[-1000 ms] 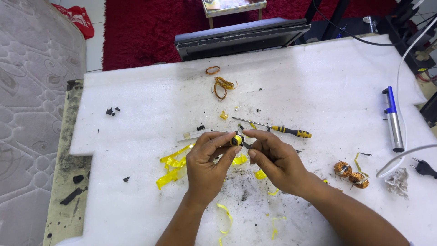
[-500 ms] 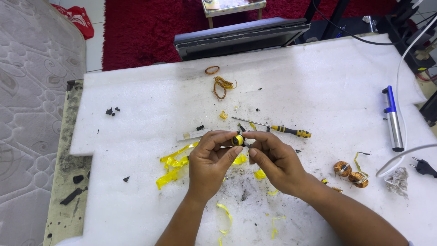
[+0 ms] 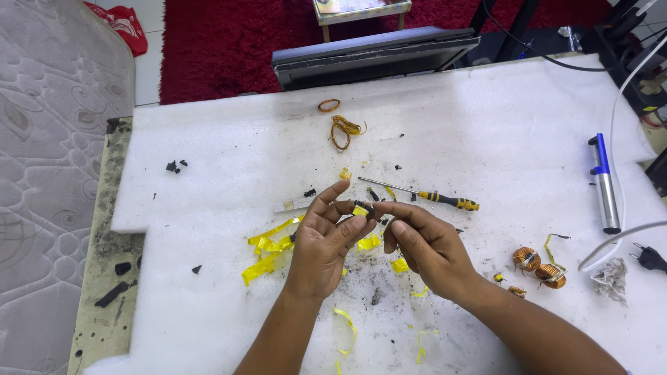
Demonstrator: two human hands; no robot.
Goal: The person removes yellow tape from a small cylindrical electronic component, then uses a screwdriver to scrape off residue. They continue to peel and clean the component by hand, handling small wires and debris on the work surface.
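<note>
My left hand and my right hand meet over the white foam sheet. Between their fingertips they pinch a small part wrapped in yellow tape. Both hands grip it; most of the part is hidden by the fingers. Strips of torn yellow tape lie under and to the left of my left hand. A screwdriver with a yellow and black handle lies just beyond my right hand.
Two copper-wound coils sit to the right. Loose copper wire loops lie farther back. A blue and silver tool, a white cable and a black plug are at the right edge. A dark flat panel stands behind the sheet.
The hands stay together on the small part with only slight finger shifts. Nothing else has moved.
</note>
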